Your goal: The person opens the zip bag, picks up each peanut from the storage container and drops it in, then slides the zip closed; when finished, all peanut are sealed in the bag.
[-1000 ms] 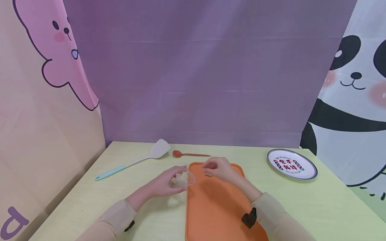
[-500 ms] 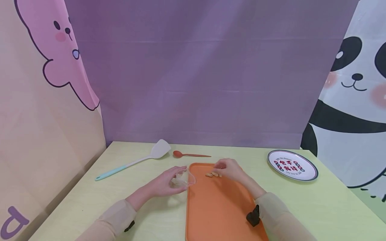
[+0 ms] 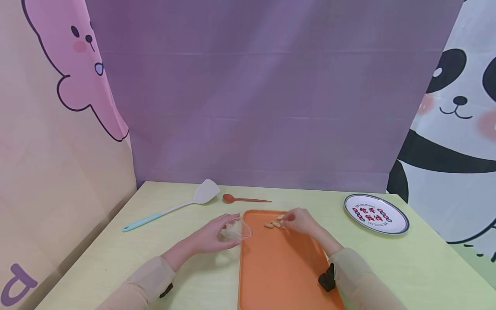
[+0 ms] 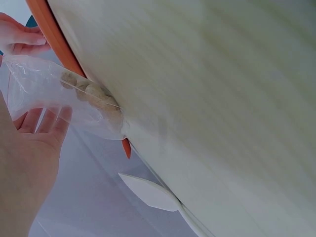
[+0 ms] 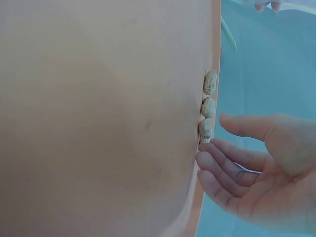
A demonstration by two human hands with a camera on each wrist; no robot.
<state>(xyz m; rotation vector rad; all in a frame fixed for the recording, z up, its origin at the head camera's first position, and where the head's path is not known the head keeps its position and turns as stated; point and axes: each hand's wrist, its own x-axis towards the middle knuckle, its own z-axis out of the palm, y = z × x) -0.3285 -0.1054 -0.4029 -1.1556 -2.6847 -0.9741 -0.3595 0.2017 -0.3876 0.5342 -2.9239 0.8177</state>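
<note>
My left hand grips a clear plastic bag at the left edge of the orange tray. Through the film, in the left wrist view, several unshelled peanuts show at the bag's bottom. My right hand is low over the tray's far end. There, several loose peanuts lie close together. In the right wrist view the thumb stands apart from the slightly bent fingers, whose tips are right beside the nearest peanut.
A white spatula with a light blue handle lies at the back left. The red spoon is behind the tray, and a white plate with red lettering sits at the back right. A purple cloth hangs behind the table.
My right hand has shifted right over the tray's far end, and more peanuts show on the tray beside it. My left hand and the bag keep their place.
</note>
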